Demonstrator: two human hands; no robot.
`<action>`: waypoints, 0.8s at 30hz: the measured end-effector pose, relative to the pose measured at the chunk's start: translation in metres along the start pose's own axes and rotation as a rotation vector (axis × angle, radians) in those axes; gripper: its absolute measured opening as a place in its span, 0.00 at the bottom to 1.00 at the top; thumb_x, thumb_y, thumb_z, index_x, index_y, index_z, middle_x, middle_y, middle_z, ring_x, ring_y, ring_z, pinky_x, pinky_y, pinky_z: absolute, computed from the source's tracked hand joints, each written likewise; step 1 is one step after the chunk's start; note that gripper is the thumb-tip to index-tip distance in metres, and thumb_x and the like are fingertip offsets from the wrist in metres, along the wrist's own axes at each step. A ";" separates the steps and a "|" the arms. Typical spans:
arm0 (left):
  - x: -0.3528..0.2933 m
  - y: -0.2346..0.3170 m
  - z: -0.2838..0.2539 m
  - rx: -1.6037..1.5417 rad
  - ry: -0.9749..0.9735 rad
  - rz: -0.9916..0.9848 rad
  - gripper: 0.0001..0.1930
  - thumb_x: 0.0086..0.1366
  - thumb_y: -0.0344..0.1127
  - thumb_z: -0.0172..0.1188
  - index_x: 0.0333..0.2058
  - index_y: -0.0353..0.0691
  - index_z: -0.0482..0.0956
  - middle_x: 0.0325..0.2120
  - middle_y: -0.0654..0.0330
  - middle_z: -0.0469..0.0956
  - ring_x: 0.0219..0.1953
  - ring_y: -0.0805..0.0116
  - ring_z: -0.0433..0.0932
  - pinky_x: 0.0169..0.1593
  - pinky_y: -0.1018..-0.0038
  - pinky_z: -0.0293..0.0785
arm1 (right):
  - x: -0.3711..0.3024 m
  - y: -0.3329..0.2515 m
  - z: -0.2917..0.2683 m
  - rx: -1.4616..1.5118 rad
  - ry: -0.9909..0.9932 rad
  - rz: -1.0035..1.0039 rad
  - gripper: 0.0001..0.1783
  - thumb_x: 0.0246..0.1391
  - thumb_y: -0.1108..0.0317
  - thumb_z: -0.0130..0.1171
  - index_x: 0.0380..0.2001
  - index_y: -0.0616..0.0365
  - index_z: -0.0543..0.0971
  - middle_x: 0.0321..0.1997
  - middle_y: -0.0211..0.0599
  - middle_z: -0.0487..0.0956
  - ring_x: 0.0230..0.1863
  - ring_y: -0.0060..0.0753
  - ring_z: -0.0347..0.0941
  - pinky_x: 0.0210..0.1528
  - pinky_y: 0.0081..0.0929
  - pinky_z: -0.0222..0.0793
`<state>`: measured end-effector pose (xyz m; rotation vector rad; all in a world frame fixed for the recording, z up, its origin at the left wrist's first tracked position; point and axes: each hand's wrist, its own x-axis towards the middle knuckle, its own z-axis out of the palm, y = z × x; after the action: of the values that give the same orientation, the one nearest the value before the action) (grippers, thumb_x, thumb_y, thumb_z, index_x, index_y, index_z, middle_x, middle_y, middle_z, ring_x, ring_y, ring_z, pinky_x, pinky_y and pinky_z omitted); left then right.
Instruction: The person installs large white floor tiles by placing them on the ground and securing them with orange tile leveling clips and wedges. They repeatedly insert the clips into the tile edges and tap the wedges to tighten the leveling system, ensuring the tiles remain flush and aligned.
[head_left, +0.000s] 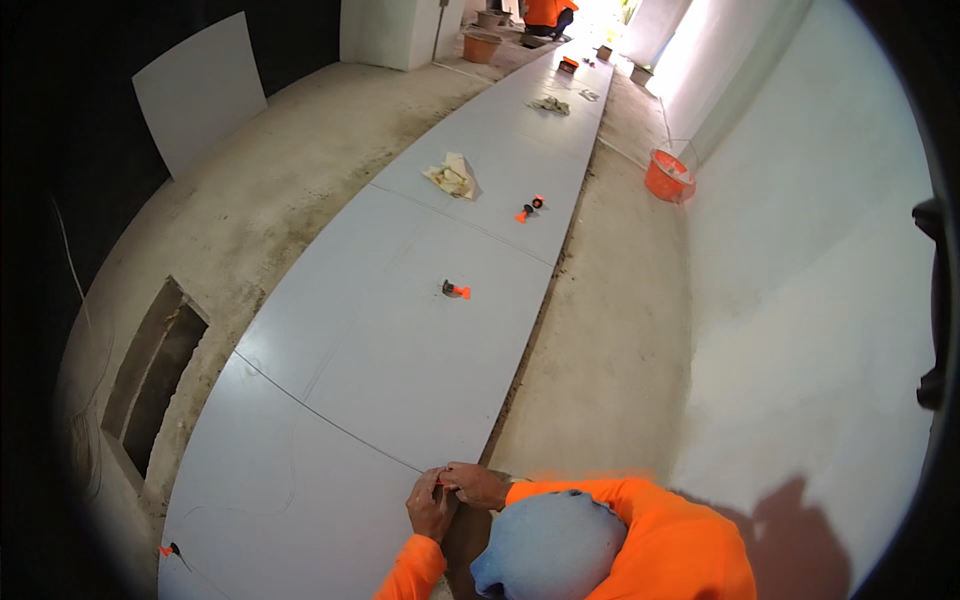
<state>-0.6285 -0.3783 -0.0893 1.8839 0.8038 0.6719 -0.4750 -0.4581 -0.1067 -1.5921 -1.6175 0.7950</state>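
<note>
Clenched together, left hand (430, 506) and right hand (476, 485), fingertips meeting on a small orange plastic piece (440, 483); mostly hidden, so couldn't tell which hand took the load. Held right on the thin joint line (330, 420) at the near edge of the large pale grey floor tiles (400, 340), likely seated there to level the two slabs. Just below the grip, orange sleeves and a blue-grey rounded shape (550, 545), probably a knee, crouched close for reach. Farther up from the grip, an orange wedge with black clip (455, 290), left loose on the tile. Beyond that, two more orange pieces (528, 210), a crumpled beige rag (452, 178). Well off right, an orange bucket (668, 177) by the white wall (800, 300).
</note>
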 end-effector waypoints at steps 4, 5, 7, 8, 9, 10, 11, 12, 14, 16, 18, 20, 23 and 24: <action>0.001 0.003 0.003 0.020 0.075 0.086 0.15 0.64 0.29 0.66 0.49 0.36 0.84 0.44 0.47 0.86 0.44 0.47 0.86 0.50 0.61 0.82 | -0.001 -0.005 0.007 0.050 0.096 0.057 0.14 0.51 0.77 0.59 0.42 0.56 0.76 0.37 0.47 0.75 0.41 0.56 0.74 0.43 0.47 0.72; 0.000 0.004 0.004 -0.002 0.084 0.016 0.15 0.64 0.30 0.66 0.49 0.37 0.84 0.43 0.47 0.86 0.44 0.47 0.86 0.50 0.61 0.82 | -0.001 -0.006 0.007 0.026 0.061 0.141 0.14 0.51 0.76 0.59 0.43 0.56 0.76 0.37 0.47 0.75 0.42 0.57 0.75 0.43 0.47 0.72; 0.001 0.006 0.001 0.033 0.043 -0.029 0.15 0.64 0.31 0.67 0.49 0.37 0.84 0.43 0.48 0.86 0.44 0.46 0.87 0.49 0.61 0.82 | 0.002 -0.008 0.001 -0.032 -0.027 0.105 0.13 0.52 0.76 0.58 0.42 0.56 0.76 0.38 0.47 0.76 0.45 0.56 0.76 0.45 0.46 0.73; 0.002 0.006 0.000 0.037 0.025 -0.008 0.15 0.64 0.31 0.67 0.49 0.37 0.84 0.43 0.48 0.86 0.44 0.46 0.87 0.49 0.61 0.82 | 0.003 -0.008 -0.002 -0.055 -0.053 0.082 0.13 0.52 0.76 0.58 0.42 0.56 0.76 0.39 0.48 0.77 0.46 0.56 0.76 0.46 0.46 0.73; 0.002 0.004 -0.001 0.015 0.017 -0.019 0.15 0.64 0.32 0.67 0.49 0.38 0.84 0.43 0.48 0.86 0.44 0.47 0.87 0.49 0.61 0.82 | 0.005 -0.006 -0.005 -0.102 -0.067 0.096 0.12 0.53 0.76 0.58 0.42 0.56 0.76 0.39 0.48 0.77 0.46 0.56 0.77 0.46 0.46 0.74; 0.000 0.004 0.003 -0.017 0.015 -0.033 0.15 0.65 0.33 0.67 0.49 0.38 0.84 0.43 0.48 0.86 0.44 0.47 0.87 0.49 0.61 0.83 | 0.002 -0.005 -0.005 -0.083 -0.083 0.115 0.12 0.53 0.76 0.57 0.42 0.56 0.76 0.40 0.48 0.77 0.47 0.56 0.77 0.47 0.47 0.74; -0.001 0.002 0.003 -0.007 -0.003 -0.011 0.15 0.65 0.33 0.68 0.49 0.38 0.84 0.43 0.48 0.86 0.44 0.47 0.87 0.48 0.61 0.83 | 0.003 -0.004 -0.004 -0.061 -0.042 0.108 0.12 0.53 0.76 0.57 0.42 0.56 0.76 0.41 0.49 0.78 0.47 0.56 0.77 0.47 0.47 0.74; -0.001 0.001 0.004 -0.009 0.045 -0.016 0.15 0.65 0.33 0.67 0.49 0.38 0.84 0.43 0.48 0.86 0.44 0.47 0.87 0.48 0.61 0.83 | 0.003 -0.004 -0.004 -0.040 -0.081 0.126 0.12 0.54 0.76 0.56 0.43 0.56 0.76 0.41 0.49 0.78 0.47 0.56 0.77 0.47 0.47 0.74; -0.002 -0.002 0.005 0.020 0.086 -0.032 0.14 0.65 0.32 0.67 0.49 0.38 0.83 0.44 0.48 0.86 0.44 0.47 0.86 0.48 0.61 0.83 | 0.005 -0.001 0.000 0.001 -0.050 0.087 0.13 0.54 0.77 0.57 0.44 0.56 0.76 0.42 0.49 0.78 0.47 0.57 0.77 0.48 0.48 0.74; -0.006 -0.006 0.009 0.010 0.014 -0.008 0.14 0.65 0.33 0.67 0.49 0.38 0.84 0.44 0.48 0.86 0.45 0.48 0.86 0.50 0.61 0.82 | 0.001 0.003 0.003 -0.029 -0.074 0.213 0.17 0.53 0.78 0.57 0.48 0.56 0.76 0.45 0.50 0.79 0.48 0.58 0.76 0.50 0.48 0.74; -0.007 -0.007 0.006 -0.003 -0.004 -0.039 0.18 0.64 0.36 0.70 0.51 0.38 0.83 0.47 0.48 0.85 0.48 0.47 0.85 0.53 0.60 0.81 | 0.002 0.004 -0.002 -0.014 -0.042 0.018 0.19 0.52 0.79 0.57 0.49 0.57 0.76 0.46 0.50 0.79 0.48 0.59 0.76 0.50 0.47 0.74; -0.008 -0.006 -0.003 0.028 -0.029 0.035 0.22 0.62 0.33 0.71 0.55 0.39 0.81 0.51 0.49 0.83 0.54 0.47 0.82 0.59 0.59 0.78 | 0.007 0.000 -0.013 -0.027 -0.219 0.130 0.23 0.51 0.79 0.61 0.52 0.56 0.77 0.49 0.48 0.79 0.49 0.57 0.76 0.52 0.47 0.74; -0.006 -0.005 -0.014 0.126 -0.005 0.161 0.29 0.58 0.29 0.73 0.59 0.37 0.78 0.55 0.50 0.81 0.61 0.48 0.77 0.63 0.57 0.75 | 0.010 -0.013 -0.030 -0.051 -0.137 -0.034 0.25 0.53 0.74 0.66 0.56 0.54 0.77 0.54 0.46 0.79 0.51 0.55 0.76 0.54 0.48 0.73; -0.005 -0.006 -0.015 0.155 -0.009 0.142 0.29 0.58 0.29 0.73 0.59 0.37 0.77 0.55 0.50 0.81 0.61 0.49 0.77 0.64 0.57 0.74 | 0.009 -0.016 -0.036 0.027 -0.061 -0.008 0.28 0.55 0.69 0.69 0.60 0.51 0.77 0.59 0.45 0.79 0.55 0.54 0.75 0.60 0.47 0.72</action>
<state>-0.6442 -0.3713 -0.0889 2.0982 0.7394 0.7052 -0.4534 -0.4516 -0.0725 -1.5552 -1.6483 0.8657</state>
